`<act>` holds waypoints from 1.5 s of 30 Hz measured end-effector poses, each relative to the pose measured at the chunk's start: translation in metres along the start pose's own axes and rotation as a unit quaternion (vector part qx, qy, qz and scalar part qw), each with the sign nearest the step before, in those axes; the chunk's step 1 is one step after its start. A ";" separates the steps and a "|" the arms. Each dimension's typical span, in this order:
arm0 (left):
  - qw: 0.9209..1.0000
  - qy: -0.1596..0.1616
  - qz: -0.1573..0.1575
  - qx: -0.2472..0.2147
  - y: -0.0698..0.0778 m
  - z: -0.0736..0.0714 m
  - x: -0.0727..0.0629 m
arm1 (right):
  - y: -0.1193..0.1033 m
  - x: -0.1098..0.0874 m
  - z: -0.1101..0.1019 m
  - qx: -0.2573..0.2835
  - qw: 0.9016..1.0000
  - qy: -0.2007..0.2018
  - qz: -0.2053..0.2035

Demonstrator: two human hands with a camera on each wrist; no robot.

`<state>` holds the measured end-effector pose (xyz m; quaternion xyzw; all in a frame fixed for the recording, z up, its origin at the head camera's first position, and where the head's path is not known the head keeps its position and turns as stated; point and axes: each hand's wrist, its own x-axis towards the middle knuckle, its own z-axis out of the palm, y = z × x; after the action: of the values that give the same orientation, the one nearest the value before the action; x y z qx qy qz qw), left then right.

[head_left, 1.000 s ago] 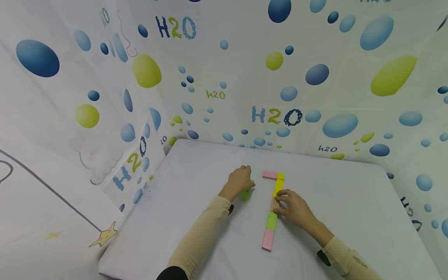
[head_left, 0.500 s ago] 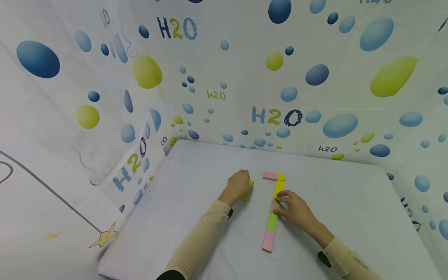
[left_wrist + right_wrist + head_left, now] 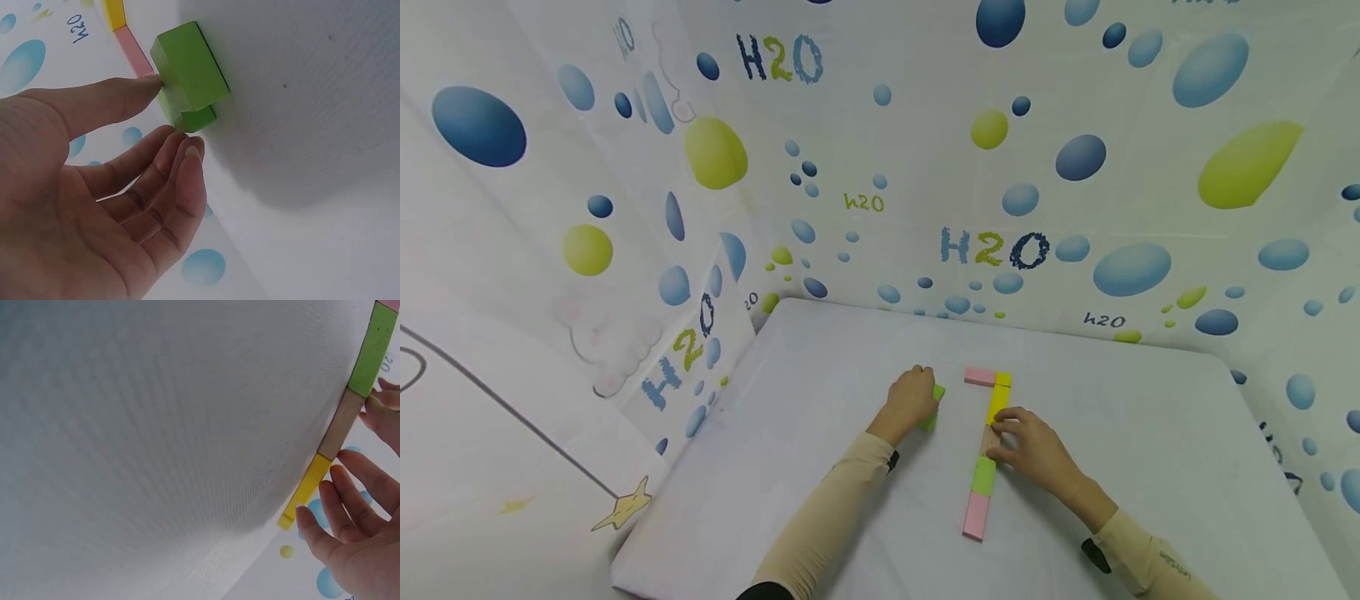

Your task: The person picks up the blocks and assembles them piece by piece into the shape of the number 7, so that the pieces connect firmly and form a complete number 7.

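My left hand (image 3: 912,400) is left of a row of coloured blocks, with thumb and fingertips at two green blocks. In the left wrist view the thumb meets the side of the nearer green block (image 3: 191,67); the fingertips meet the lower edge of the farther green block (image 3: 195,119). My right hand (image 3: 1033,446) reaches in from the right, fingers loosely bent. Its thumb and index tip touch the edge of a plain wooden block (image 3: 341,421) near its two ends. A green block (image 3: 374,350) and a yellow block (image 3: 307,487) adjoin that wooden one.
A pink block (image 3: 976,517) forms the row's near end. At the far end a short yellow block (image 3: 1003,380) meets another pink block (image 3: 980,377) turned leftward. Everything lies on a white-covered table (image 3: 760,400), with a printed curtain (image 3: 910,158) behind.
My left hand has drawn slightly down and back toward me, its fingers gathering closer around the green blocks. The right hand and the row stay in place.
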<state>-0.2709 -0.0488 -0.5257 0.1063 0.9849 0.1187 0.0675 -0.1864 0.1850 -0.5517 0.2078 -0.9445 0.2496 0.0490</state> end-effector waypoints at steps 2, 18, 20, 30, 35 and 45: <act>1.000 -0.002 -0.001 0.003 0.001 0.000 0.001 | 0.000 0.000 0.000 0.001 1.000 0.000 -0.001; 1.000 0.016 0.011 0.011 0.002 -0.006 0.001 | 0.000 0.000 0.000 0.010 1.000 0.001 0.007; 1.000 0.023 0.015 0.012 0.001 -0.004 0.003 | 0.000 0.001 0.000 0.010 1.000 0.000 0.008; 0.998 0.049 0.031 -0.002 -0.004 -0.003 0.008 | 0.000 0.000 0.001 0.008 1.000 0.002 0.006; 0.998 0.055 0.037 -0.016 -0.006 -0.003 0.010 | 0.000 0.000 0.002 0.003 1.000 0.002 0.008; 0.997 0.049 0.043 -0.036 -0.009 -0.003 0.015 | -0.001 0.001 0.002 0.003 1.000 -0.006 0.020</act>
<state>-0.2881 -0.0544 -0.5263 0.1403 0.9766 0.1621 0.0174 -0.1867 0.1833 -0.5526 0.1905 -0.9480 0.2523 0.0375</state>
